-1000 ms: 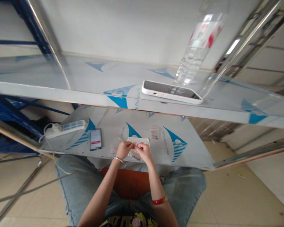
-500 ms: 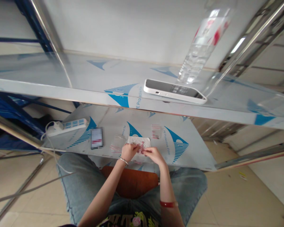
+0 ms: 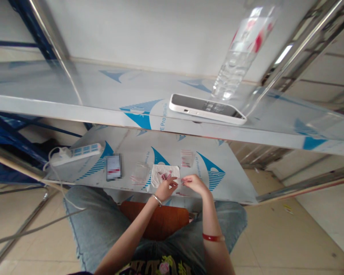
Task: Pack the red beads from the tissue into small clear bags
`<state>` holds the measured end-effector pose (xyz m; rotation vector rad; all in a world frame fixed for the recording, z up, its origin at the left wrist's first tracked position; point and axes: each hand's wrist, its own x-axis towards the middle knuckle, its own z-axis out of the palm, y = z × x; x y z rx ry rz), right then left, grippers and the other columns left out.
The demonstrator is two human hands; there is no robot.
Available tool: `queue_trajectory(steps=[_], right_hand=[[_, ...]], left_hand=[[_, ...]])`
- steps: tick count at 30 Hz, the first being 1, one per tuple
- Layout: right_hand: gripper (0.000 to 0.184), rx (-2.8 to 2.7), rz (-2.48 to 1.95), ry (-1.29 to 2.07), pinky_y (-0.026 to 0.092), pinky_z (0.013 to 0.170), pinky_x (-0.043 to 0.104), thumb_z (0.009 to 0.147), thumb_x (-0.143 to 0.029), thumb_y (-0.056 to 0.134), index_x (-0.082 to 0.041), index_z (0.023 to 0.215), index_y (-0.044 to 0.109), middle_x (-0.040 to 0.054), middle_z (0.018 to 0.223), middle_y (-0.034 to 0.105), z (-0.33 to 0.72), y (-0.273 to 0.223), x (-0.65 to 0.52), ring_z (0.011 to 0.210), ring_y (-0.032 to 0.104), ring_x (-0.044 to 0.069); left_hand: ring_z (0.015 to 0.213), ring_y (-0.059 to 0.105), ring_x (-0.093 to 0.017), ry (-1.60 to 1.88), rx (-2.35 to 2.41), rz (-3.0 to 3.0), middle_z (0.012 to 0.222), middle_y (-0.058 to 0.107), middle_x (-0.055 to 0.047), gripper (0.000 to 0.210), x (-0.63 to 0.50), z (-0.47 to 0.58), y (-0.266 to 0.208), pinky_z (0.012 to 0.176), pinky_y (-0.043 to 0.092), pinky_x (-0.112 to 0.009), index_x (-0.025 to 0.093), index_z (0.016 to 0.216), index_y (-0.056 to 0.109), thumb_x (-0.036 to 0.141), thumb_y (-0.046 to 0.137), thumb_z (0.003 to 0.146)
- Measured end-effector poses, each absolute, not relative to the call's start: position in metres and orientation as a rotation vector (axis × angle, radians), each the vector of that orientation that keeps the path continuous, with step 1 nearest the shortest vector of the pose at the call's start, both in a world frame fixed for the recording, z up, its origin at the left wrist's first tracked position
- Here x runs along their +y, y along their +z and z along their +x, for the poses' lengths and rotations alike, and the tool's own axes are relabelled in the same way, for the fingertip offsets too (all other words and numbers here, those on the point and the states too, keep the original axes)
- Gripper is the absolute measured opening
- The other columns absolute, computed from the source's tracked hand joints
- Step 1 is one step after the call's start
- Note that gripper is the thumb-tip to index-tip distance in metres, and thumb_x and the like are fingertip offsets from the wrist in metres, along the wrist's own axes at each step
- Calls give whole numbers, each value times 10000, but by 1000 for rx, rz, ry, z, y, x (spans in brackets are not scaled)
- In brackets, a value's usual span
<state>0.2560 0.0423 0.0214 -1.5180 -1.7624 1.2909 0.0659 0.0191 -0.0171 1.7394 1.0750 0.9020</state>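
Note:
A white folded pad (image 3: 158,181) lies on the lower shelf, with a small heap of dark red beads or similar bits (image 3: 165,175) on it. My left hand (image 3: 165,188) is over the pad's near right corner, fingers curled in; what they pinch, if anything, is too small to make out. Just right of the pad, my right hand (image 3: 197,184) pinches a small, clear piece that looks like plastic between thumb and fingertips. The fingertips of both hands are close together. Clear plastic bags with red stripes lie left (image 3: 140,173) and behind right (image 3: 187,158) of the pad.
A blurred-out phone-like device (image 3: 113,167) and a white power strip (image 3: 84,152) with a cable lie on the left of the lower shelf (image 3: 232,179). The upper shelf (image 3: 103,114) holds a white-cased phone (image 3: 208,109) and a clear water bottle (image 3: 237,57).
Both hands have shifted right, off the beads, and the pad's contents are more exposed. The right hand now pinches a clear piece beside the pad. The view has moved slightly.

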Motion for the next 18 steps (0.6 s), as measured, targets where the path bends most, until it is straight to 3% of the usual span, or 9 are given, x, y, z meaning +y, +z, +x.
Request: queue_trajectory(steps=[4, 9, 18], right_hand=[[118, -1860, -1649, 1022, 472, 684, 269, 653, -158, 580, -147, 697, 689, 68, 750, 704, 273, 14, 76, 746, 639, 203], [142, -1906, -1868, 601, 440, 662, 238, 711, -153, 551, -178, 734, 688, 56, 784, 697, 279, 11, 120, 739, 621, 170], [221, -1862, -2020, 316, 398, 622, 229, 716, -104, 531, -173, 850, 693, 97, 928, 693, 272, 7, 173, 797, 618, 185]], left_hand=[[787, 649, -155, 962, 1120, 1703, 923, 696, -84, 330, 25, 59, -23, 751, 508, -288, 140, 1090, 581, 143, 538, 762], [870, 635, -180, 968, 1398, 1739, 937, 696, -68, 196, 34, 31, -16, 815, 484, -307, 171, 931, 651, 185, 508, 798], [1085, 533, -262, 751, 2288, 1551, 1172, 601, -91, 318, 34, -28, 1, 904, 401, -378, 191, 1105, 595, 228, 511, 800]])
